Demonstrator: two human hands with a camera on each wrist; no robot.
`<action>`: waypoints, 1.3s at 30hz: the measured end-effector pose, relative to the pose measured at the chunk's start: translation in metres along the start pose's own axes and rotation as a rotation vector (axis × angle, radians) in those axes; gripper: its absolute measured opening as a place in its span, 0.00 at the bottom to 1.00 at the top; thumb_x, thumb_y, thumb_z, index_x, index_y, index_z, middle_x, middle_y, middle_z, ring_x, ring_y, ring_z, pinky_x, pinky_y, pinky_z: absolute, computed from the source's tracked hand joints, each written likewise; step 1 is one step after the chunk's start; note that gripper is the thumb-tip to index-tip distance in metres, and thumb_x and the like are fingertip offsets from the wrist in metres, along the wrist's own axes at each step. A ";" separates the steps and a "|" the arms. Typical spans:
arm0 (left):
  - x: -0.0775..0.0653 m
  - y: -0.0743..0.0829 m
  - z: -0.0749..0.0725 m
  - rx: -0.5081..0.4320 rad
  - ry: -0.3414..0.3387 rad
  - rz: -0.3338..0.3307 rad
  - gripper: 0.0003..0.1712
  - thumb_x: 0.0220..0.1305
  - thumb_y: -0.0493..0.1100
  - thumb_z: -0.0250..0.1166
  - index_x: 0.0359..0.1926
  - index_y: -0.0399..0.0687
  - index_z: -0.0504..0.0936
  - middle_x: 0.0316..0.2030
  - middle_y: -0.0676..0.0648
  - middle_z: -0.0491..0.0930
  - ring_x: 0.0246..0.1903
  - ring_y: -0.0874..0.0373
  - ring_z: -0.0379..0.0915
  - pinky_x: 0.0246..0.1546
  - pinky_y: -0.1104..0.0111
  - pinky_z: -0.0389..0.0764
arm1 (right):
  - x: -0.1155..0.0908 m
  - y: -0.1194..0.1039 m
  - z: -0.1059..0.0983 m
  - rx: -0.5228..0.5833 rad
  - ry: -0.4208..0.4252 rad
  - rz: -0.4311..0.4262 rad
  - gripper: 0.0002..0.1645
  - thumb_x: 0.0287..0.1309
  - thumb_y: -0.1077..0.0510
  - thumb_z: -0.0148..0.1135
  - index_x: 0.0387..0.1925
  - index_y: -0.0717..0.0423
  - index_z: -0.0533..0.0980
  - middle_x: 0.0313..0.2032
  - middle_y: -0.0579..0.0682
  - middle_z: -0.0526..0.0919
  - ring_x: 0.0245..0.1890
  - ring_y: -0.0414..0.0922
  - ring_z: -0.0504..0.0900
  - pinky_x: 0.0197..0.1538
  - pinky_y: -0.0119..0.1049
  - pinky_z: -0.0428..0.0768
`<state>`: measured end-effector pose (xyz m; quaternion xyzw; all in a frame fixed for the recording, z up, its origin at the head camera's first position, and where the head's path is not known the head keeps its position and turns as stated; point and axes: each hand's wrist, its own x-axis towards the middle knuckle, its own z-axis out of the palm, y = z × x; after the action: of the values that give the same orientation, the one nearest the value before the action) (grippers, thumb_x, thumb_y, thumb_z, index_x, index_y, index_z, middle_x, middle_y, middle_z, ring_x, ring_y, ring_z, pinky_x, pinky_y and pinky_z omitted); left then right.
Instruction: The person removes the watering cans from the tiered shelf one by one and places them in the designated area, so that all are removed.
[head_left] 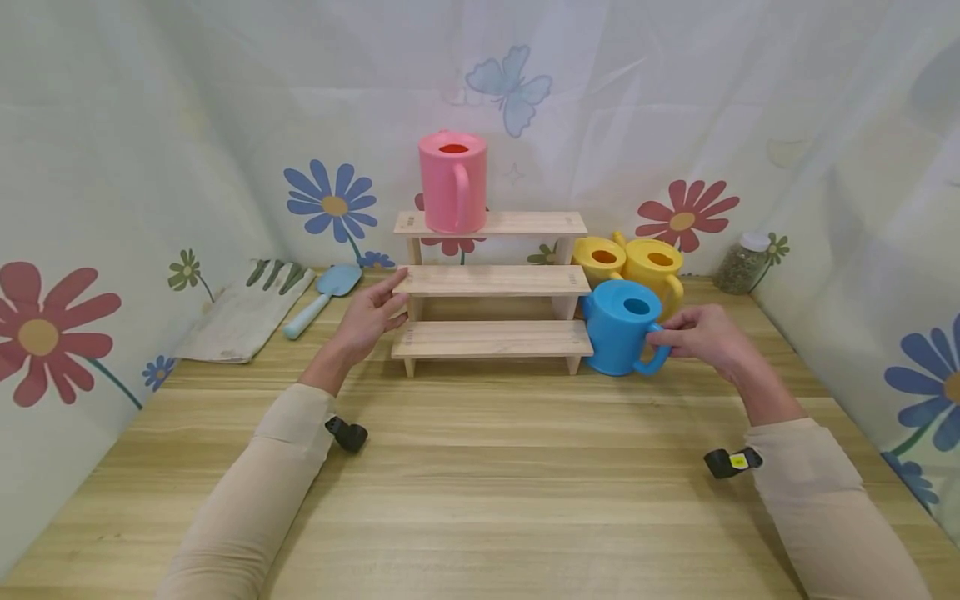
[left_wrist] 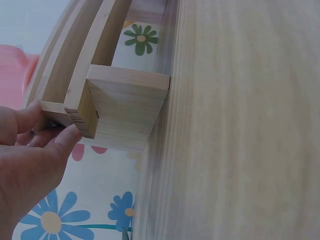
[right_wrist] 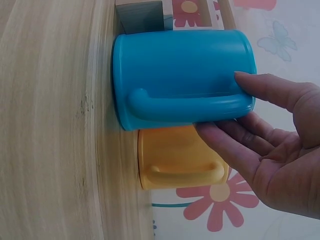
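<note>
Here, the wooden shelf stands with your left hand pinching its left end; the pink watering can sits on top. Right of the shelf, your right hand grips the blue watering can by its handle, partly hiding two yellow cans. Farther right, a jar holds dark bits. The cans' contents are unclear. The right wrist view reveals fingers mostly hidden from the head view.
</note>
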<state>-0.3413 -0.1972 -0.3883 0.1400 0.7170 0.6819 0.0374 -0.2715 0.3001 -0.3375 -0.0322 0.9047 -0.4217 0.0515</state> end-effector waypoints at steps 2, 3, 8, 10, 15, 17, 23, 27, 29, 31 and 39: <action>0.000 0.000 0.000 0.000 0.001 0.001 0.32 0.79 0.40 0.50 0.78 0.53 0.55 0.79 0.49 0.45 0.75 0.50 0.47 0.67 0.52 0.66 | 0.000 0.000 0.000 -0.001 -0.001 0.001 0.29 0.62 0.49 0.70 0.49 0.72 0.78 0.42 0.59 0.82 0.43 0.53 0.84 0.52 0.47 0.84; 0.000 0.000 0.000 0.000 0.003 0.000 0.32 0.79 0.40 0.50 0.78 0.53 0.55 0.79 0.49 0.45 0.75 0.50 0.47 0.67 0.51 0.66 | 0.000 0.000 -0.001 0.000 0.000 0.002 0.29 0.62 0.49 0.70 0.50 0.72 0.78 0.42 0.59 0.82 0.43 0.53 0.83 0.52 0.48 0.83; 0.000 0.000 0.000 -0.003 0.004 -0.002 0.32 0.79 0.40 0.50 0.78 0.53 0.55 0.79 0.49 0.45 0.74 0.51 0.47 0.68 0.52 0.66 | -0.002 -0.001 -0.004 -0.009 0.021 0.002 0.31 0.62 0.46 0.70 0.52 0.71 0.79 0.47 0.61 0.81 0.45 0.55 0.83 0.51 0.44 0.84; 0.000 0.000 0.000 -0.004 0.003 -0.003 0.32 0.79 0.40 0.50 0.78 0.53 0.55 0.79 0.49 0.45 0.74 0.51 0.47 0.67 0.52 0.66 | -0.003 -0.002 -0.006 -0.024 0.041 0.000 0.33 0.62 0.44 0.70 0.53 0.69 0.79 0.48 0.62 0.81 0.46 0.56 0.82 0.51 0.43 0.85; 0.000 0.000 0.000 -0.006 -0.002 -0.001 0.32 0.79 0.40 0.50 0.78 0.53 0.55 0.79 0.49 0.45 0.74 0.50 0.48 0.67 0.52 0.66 | -0.011 -0.008 -0.011 -0.053 0.132 -0.013 0.37 0.61 0.38 0.68 0.55 0.67 0.79 0.51 0.63 0.80 0.49 0.59 0.79 0.52 0.49 0.81; 0.000 0.001 0.000 -0.008 -0.005 0.000 0.32 0.79 0.40 0.50 0.78 0.53 0.55 0.79 0.49 0.45 0.74 0.50 0.48 0.67 0.52 0.66 | -0.014 -0.013 -0.012 -0.053 0.183 -0.022 0.37 0.62 0.38 0.66 0.56 0.66 0.78 0.52 0.64 0.80 0.49 0.58 0.77 0.50 0.50 0.79; -0.001 0.001 0.000 -0.014 -0.002 0.001 0.32 0.79 0.40 0.50 0.78 0.53 0.55 0.79 0.49 0.45 0.74 0.50 0.48 0.67 0.52 0.66 | -0.024 -0.027 -0.011 -0.026 0.298 -0.061 0.36 0.64 0.37 0.63 0.57 0.64 0.78 0.53 0.64 0.81 0.50 0.55 0.77 0.47 0.40 0.79; 0.000 0.000 0.000 -0.022 -0.009 0.009 0.32 0.79 0.40 0.51 0.78 0.53 0.55 0.79 0.50 0.45 0.75 0.50 0.46 0.68 0.50 0.64 | -0.030 -0.034 -0.009 -0.015 0.328 -0.091 0.37 0.63 0.35 0.63 0.57 0.63 0.78 0.53 0.62 0.81 0.50 0.53 0.77 0.47 0.36 0.78; 0.000 -0.001 0.000 -0.025 -0.011 0.014 0.32 0.79 0.40 0.51 0.78 0.53 0.55 0.79 0.50 0.45 0.75 0.50 0.46 0.68 0.49 0.64 | -0.032 -0.036 -0.009 -0.009 0.337 -0.100 0.37 0.63 0.35 0.63 0.57 0.62 0.78 0.52 0.61 0.82 0.50 0.51 0.77 0.47 0.35 0.78; 0.000 -0.001 0.000 -0.026 -0.014 0.017 0.32 0.79 0.40 0.51 0.78 0.52 0.55 0.79 0.49 0.45 0.75 0.50 0.46 0.68 0.49 0.64 | -0.034 -0.038 -0.008 -0.007 0.345 -0.103 0.37 0.62 0.35 0.64 0.57 0.62 0.78 0.52 0.61 0.82 0.50 0.51 0.78 0.48 0.35 0.78; 0.000 -0.002 -0.002 -0.014 -0.014 0.013 0.32 0.79 0.40 0.51 0.79 0.53 0.54 0.76 0.42 0.49 0.74 0.51 0.48 0.68 0.51 0.65 | -0.033 -0.041 -0.005 -0.004 0.365 -0.123 0.34 0.63 0.37 0.64 0.56 0.62 0.80 0.51 0.59 0.84 0.49 0.50 0.79 0.46 0.33 0.78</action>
<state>-0.3422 -0.1988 -0.3901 0.1490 0.7110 0.6861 0.0391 -0.2383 0.2804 -0.3008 -0.0106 0.8963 -0.4209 -0.1396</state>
